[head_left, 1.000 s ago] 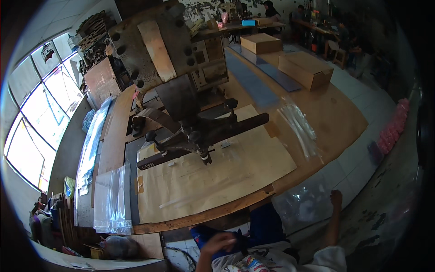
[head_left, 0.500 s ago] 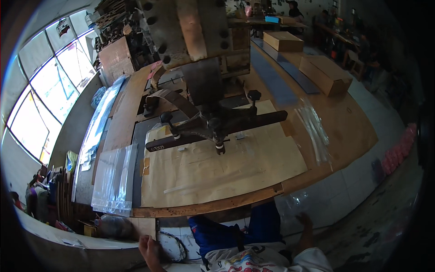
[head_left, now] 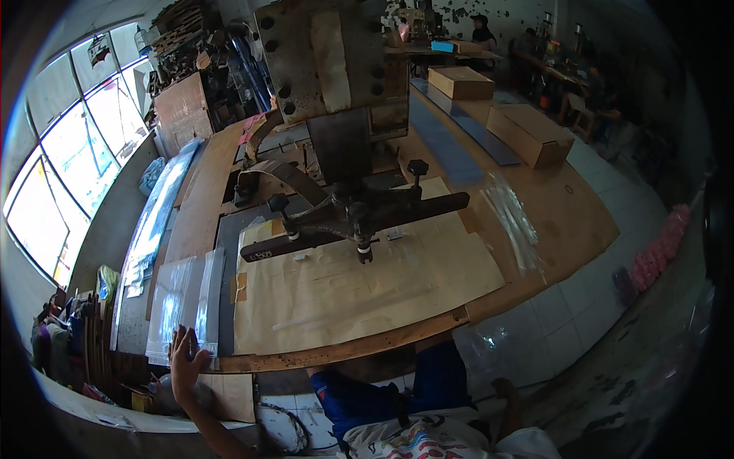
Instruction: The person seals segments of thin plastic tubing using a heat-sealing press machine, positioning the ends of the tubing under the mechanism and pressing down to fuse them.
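Note:
My left hand (head_left: 186, 358) rests with fingers spread on the near end of a stack of clear plastic sleeves (head_left: 174, 294), at the table's front left. My right hand (head_left: 506, 389) is low beside my right thigh, apart from the table. It lies in dim light, so its finger positions are unclear. Near it is a crumpled clear plastic sheet (head_left: 489, 344). In front of me stands a press with a dark metal bar (head_left: 428, 215) above a tan board (head_left: 367, 294). A thin clear strip (head_left: 348, 307) lies on that board.
Clear plastic strips (head_left: 511, 222) lie right of the board. Farther back are a cardboard box (head_left: 531, 134), a second cardboard box (head_left: 461, 83) and blue-grey sheets (head_left: 443, 141). Long plastic sheets (head_left: 164, 206) line the left side. A pink bundle (head_left: 661, 249) sits far right; people work in the back.
My left hand has moved up and left from below the table edge onto the plastic sleeves. My right hand has shifted slightly down and left. The view has turned a little.

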### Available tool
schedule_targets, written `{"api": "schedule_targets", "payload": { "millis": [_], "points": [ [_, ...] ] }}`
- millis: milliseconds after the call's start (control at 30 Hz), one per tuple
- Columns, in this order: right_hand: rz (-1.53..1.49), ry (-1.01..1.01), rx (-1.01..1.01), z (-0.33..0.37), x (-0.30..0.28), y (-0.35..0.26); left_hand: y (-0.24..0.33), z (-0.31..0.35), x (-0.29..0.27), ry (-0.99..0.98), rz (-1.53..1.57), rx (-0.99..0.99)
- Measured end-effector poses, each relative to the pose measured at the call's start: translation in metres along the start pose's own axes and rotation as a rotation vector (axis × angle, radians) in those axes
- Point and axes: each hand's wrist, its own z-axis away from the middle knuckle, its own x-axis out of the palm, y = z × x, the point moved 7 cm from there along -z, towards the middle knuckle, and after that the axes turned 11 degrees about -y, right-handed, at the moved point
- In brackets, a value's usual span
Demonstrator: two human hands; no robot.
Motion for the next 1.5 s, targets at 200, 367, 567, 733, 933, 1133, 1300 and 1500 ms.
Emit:
{"api": "schedule_targets", "payload": {
  "millis": [200, 367, 567, 733, 933, 1133, 1300, 1500],
  "points": [
    [-1.681, -0.032, 0.317, 0.045, 0.015, -0.006, 0.014, 0.029, -0.038, -0.07, 0.116, 0.11],
    [-1.007, 0.102, 0.149, 0.049, 0.021, 0.017, 0.016, 0.011, -0.025, 0.069, 0.029, 0.126],
    [-1.323, 0.201, 0.229, 0.057, -0.049, 0.018, 0.019, 0.007, -0.048, 0.428, 0.026, 0.148],
    [-1.597, 0.622, 0.348, 0.097, -0.163, 0.025, 0.085, -0.001, -0.07, 0.623, -0.235, 0.117],
    [-1.371, 0.952, 0.326, 0.135, -0.274, 0.009, 0.134, -0.043, -0.006, 0.202, -0.332, 0.39],
    [-1.268, 0.937, 0.265, 0.158, -0.337, -0.025, 0.153, -0.062, 0.032, 0.092, -0.213, 0.379],
    [-1.042, 0.97, 0.225, 0.204, -0.477, -0.101, 0.192, -0.066, 0.027, -0.012, -0.146, 0.407],
    [-0.75, 1.077, -0.433, 0.21, -0.631, -0.215, 0.243, -0.056, 0.046, 0.056, -0.253, 0.569]
  ]
}}
